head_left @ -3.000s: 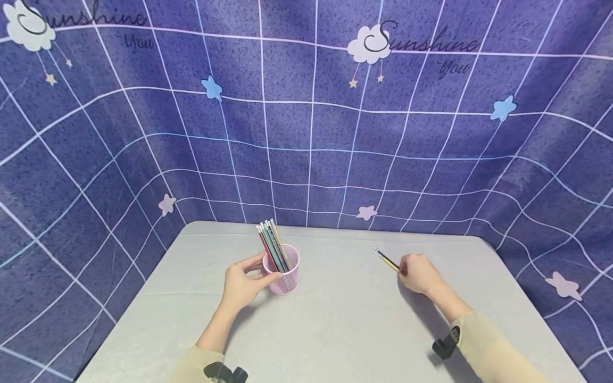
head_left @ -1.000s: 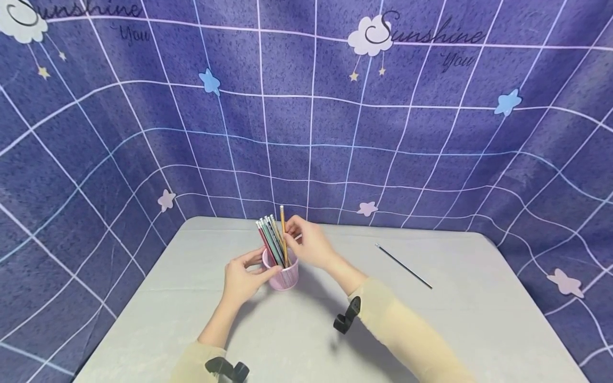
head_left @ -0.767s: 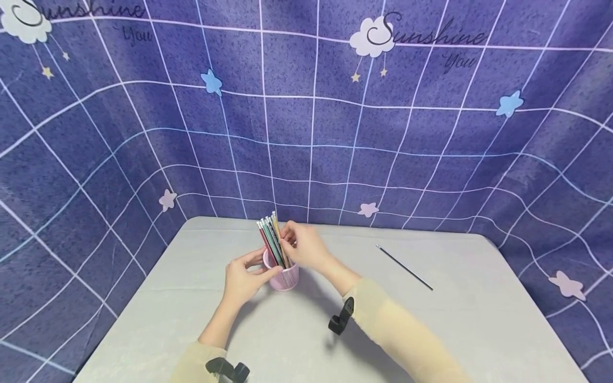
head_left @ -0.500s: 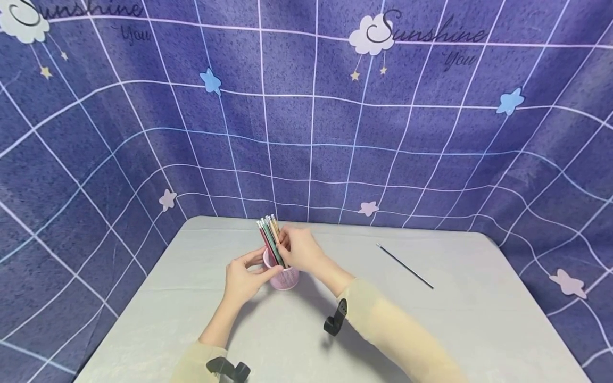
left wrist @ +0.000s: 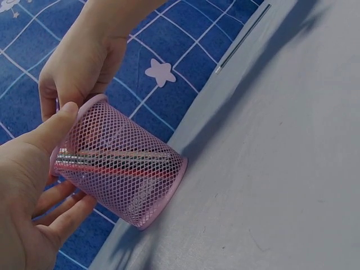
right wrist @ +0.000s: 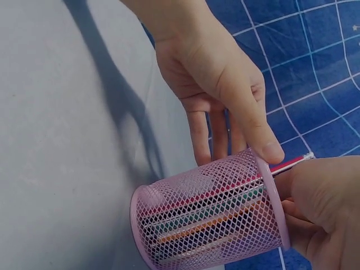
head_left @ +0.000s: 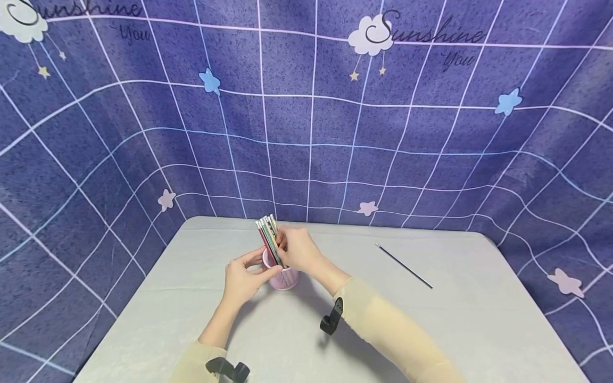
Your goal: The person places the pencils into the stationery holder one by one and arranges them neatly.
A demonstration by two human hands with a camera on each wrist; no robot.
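A pink mesh pencil cup [head_left: 283,280] stands on the table with several pencils [head_left: 265,236] leaning left in it, white-tipped ends up. My left hand [head_left: 241,279] holds the cup from its left side; in the left wrist view the thumb lies at the rim and the fingers pass around the far side. At the cup's mouth my right hand [head_left: 299,250] has its thumb and curled fingers around pencils, where a yellow one went in. The right wrist view shows coloured pencil shafts through the mesh of the cup [right wrist: 208,216]; the right fingertips [right wrist: 289,211] are partly hidden behind the rim.
One dark pencil [head_left: 404,266] lies slantwise on the right part of the grey tabletop [head_left: 479,319]. Behind and beside the table hangs a blue gridded cloth [head_left: 306,122] with stars and clouds. Each wrist carries a small black camera [head_left: 330,317].
My right hand took a yellow pencil from the right side of the table, carried it left and lowered it into the cup, then shifted slightly further left. The left hand stayed on the cup.
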